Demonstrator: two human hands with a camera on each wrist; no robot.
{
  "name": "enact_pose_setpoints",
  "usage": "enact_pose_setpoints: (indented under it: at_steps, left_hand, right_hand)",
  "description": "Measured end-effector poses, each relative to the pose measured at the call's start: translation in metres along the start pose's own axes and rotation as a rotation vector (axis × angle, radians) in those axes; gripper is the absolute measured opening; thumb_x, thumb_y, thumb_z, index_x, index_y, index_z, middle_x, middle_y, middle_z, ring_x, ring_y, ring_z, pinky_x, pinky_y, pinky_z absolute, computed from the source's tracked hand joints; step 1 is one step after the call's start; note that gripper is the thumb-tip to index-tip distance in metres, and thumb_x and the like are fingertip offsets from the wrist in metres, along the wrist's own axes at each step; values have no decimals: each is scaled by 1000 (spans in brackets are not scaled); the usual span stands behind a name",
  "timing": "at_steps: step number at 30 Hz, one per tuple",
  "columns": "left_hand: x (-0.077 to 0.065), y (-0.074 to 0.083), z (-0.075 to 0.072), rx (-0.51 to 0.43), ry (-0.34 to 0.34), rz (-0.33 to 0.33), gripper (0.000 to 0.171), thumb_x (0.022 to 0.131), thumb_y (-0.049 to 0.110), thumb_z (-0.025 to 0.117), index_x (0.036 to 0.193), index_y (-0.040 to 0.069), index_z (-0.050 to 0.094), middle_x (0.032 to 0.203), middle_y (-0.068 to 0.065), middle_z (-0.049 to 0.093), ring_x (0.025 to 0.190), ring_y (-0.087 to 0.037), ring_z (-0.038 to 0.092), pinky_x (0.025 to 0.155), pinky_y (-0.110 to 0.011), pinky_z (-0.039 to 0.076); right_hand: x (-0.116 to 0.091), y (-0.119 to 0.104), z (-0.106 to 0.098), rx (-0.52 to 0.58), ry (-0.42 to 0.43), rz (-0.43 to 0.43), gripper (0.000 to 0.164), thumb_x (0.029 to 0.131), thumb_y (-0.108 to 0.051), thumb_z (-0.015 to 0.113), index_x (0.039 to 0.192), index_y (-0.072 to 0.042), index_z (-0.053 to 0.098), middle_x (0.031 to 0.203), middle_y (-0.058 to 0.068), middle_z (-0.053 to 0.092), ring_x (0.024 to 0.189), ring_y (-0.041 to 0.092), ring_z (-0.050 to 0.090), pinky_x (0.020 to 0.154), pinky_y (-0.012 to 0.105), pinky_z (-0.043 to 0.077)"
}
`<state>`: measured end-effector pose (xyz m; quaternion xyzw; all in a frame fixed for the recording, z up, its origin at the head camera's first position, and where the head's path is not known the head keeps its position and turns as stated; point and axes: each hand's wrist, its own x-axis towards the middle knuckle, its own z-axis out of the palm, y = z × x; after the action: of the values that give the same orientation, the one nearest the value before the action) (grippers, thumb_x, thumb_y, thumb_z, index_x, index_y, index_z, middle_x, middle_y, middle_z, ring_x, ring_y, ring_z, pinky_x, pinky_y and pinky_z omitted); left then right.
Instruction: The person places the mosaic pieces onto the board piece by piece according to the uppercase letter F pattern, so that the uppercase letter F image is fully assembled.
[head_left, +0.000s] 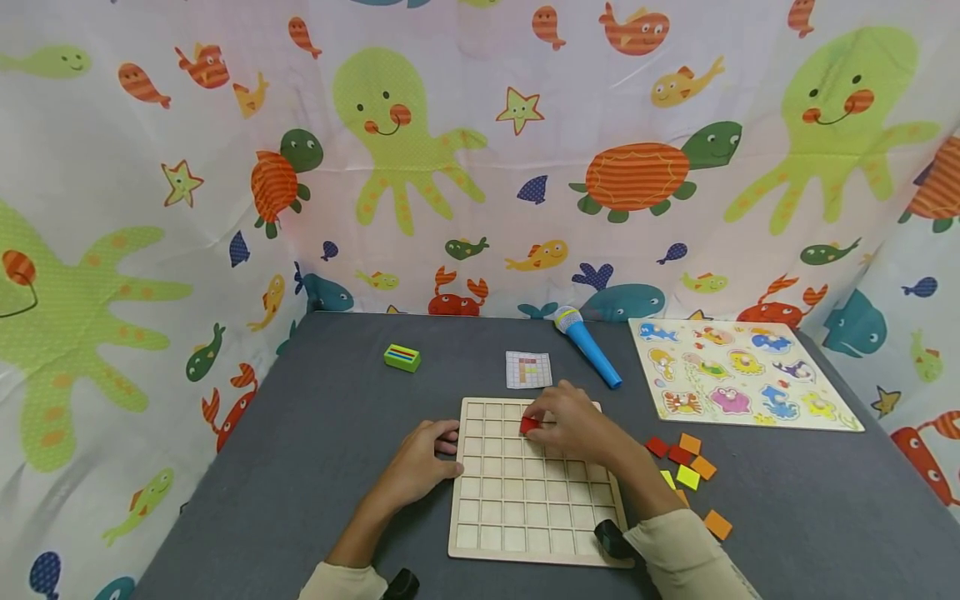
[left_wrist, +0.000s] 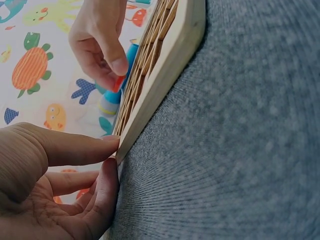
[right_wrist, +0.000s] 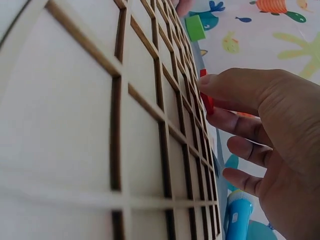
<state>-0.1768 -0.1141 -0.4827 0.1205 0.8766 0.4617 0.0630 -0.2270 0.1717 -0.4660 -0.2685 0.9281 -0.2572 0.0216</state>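
The right hand (head_left: 573,421) has its thumb and fingertips closed on a red tile (head_left: 529,425), its last fingers loosely bent. From the right wrist view the tile is tipped on edge, not lying flat; whether it touches the board (head_left: 491,512) I can't tell. It's over the far part of the grid. The left hand (head_left: 416,467) is loosely spread, thumb and finger apart, touching the board's left side without grasping any tile.

My worry is the tilt: let go at that angle, the tile could straddle a divider. Should the left hand ease off, a push might slide the board. The right wrist's dark camera (head_left: 613,540) overhangs the near right corner and could knock it.

Loose red, orange and yellow tiles (head_left: 687,477) lie right of the board, close by the right forearm (one careless sleeve (head_left: 693,554) and they'd scatter).

Beyond sits a small patterned card (head_left: 528,370), then a blue microphone (head_left: 592,350) near the tabletop's (head_left: 337,400) far edge, an animal puzzle (head_left: 761,379) by its far right corner, and a green block (head_left: 402,357) toward the far left.
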Motion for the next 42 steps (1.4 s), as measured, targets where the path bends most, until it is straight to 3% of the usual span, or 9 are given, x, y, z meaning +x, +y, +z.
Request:
enact_pose_setpoints:
  at_steps: [9,17,23,42]
  left_hand:
    - [0,-1,0,1,1,-1,63,82,-1,85,141,-5,62,120,-12,63,106,-25,69,90,-42,55]
    - [1,-2,-1,-2,-3,7,63,82,-1,85,141,-5,62,120,-12,63,107,-25,69,90,-42,56]
    - [0,-2,-1,-7,-8,6,63,83,0,85,142,-5,62,121,-13,63,107,-26,69,91,-43,55]
    - [2,-2,-1,-6,-10,-10,62,85,0,83,143,-4,61,122,-13,62,109,-25,68,91,-40,56]
  right_hand:
    - [12,-10,6,-18,-41,-1,19,93,-24,81,109,-14,83,111,1,74,104,21,53,89,46,42]
    - [18,-12,12,-46,-34,-24,17,93,-22,80,108,-14,83,111,1,74,96,18,51,81,39,40]
    - [19,-13,12,-62,-39,-3,19,92,-24,82,108,-14,83,111,2,73,99,20,52,83,42,41]
    - [8,-14,9,111,-50,73,25,91,-19,80,115,-11,82,112,-1,74,108,21,53,90,42,45]
